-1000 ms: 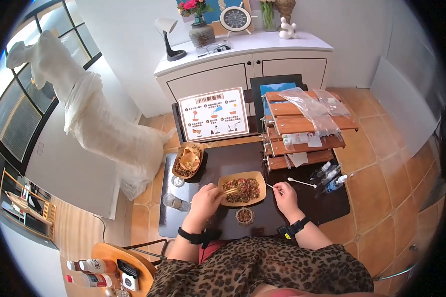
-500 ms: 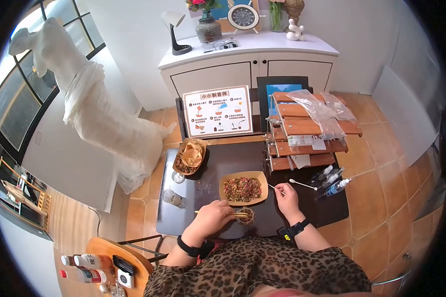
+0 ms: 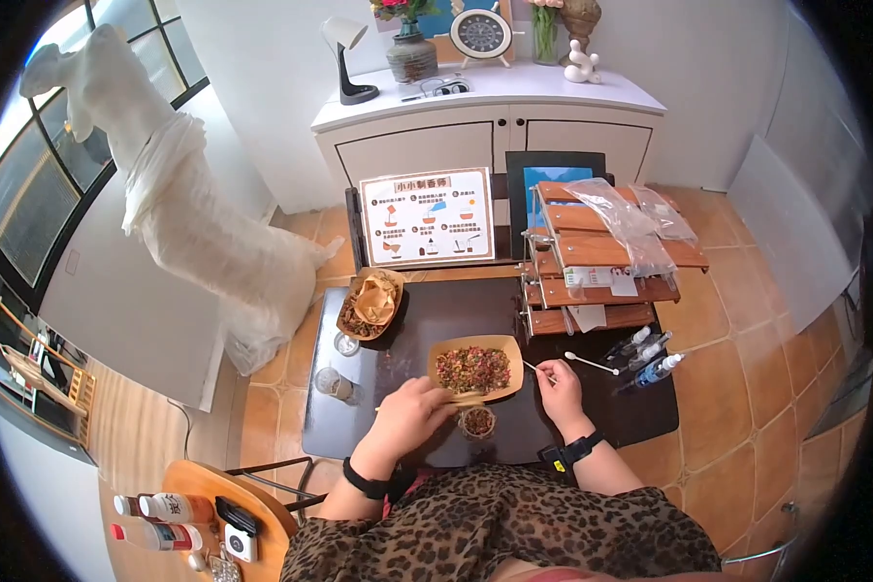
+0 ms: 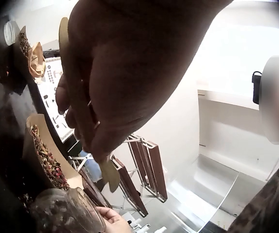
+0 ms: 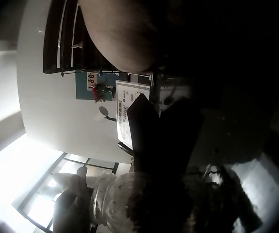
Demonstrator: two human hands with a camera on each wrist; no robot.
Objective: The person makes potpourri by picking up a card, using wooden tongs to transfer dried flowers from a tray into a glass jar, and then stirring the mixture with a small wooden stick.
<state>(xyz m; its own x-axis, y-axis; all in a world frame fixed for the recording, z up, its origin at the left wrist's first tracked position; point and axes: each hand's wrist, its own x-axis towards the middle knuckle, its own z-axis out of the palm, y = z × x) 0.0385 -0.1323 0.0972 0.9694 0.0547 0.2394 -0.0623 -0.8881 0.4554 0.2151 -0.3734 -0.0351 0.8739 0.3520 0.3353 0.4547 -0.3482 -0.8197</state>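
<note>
My left hand (image 3: 410, 415) grips a flat wooden stick or tongs (image 4: 76, 87), whose tip (image 3: 468, 398) lies between the paper tray and the jar. The tray (image 3: 516, 367) holds dried petals and bits (image 3: 472, 371). Just in front of it stands a small glass jar (image 3: 476, 423) with dark dried pieces inside. At the tray's right side, my right hand (image 3: 561, 390) pinches a thin light stick (image 3: 529, 366). The right wrist view is very dark; the glass jar (image 5: 113, 201) shows at its bottom.
A second paper tray (image 3: 399, 281) with crumpled paper is at the back left, with glass jars (image 3: 334, 384) near it. To the right lie a white spoon (image 3: 592, 364) and small bottles (image 3: 658, 370). Behind are an instruction card (image 3: 427, 218) and a wooden rack (image 3: 601, 251).
My left hand moved from the tray toward the jar, then slightly back up and left, with the wooden tool's tip off the jar's mouth. The right hand has stayed beside the tray.
</note>
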